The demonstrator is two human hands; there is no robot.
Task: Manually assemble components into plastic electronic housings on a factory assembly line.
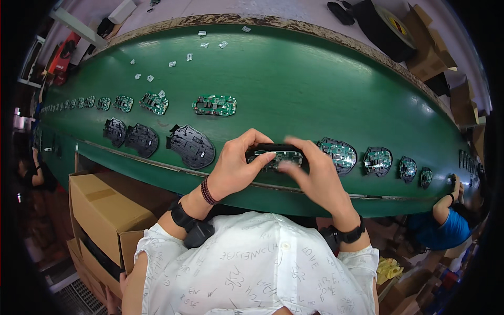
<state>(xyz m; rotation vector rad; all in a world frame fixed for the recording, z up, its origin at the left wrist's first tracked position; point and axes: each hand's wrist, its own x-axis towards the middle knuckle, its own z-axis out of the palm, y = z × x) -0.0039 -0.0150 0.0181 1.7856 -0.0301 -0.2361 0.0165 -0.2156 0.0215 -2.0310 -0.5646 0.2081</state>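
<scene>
A black plastic housing (261,148) with a green circuit board (286,156) in it is held up before me, above the near edge of the green worktable. My left hand (236,163) is closed on its left end, thumb on the board side and fingers around the back. My right hand (317,170) is at the other end, index finger along the top edge and thumb low over the board; its fingertips are smeared by motion. Left of my hands lies an empty black housing (191,146). To the right is a housing fitted with a board (338,156).
Bare circuit boards (214,105) form a row running left, with more empty housings (142,139) below. Small pale pieces (172,64) are scattered farther back. Fitted housings (378,160) continue right, toward a person in blue (446,226). Cardboard boxes (105,202) stand at lower left.
</scene>
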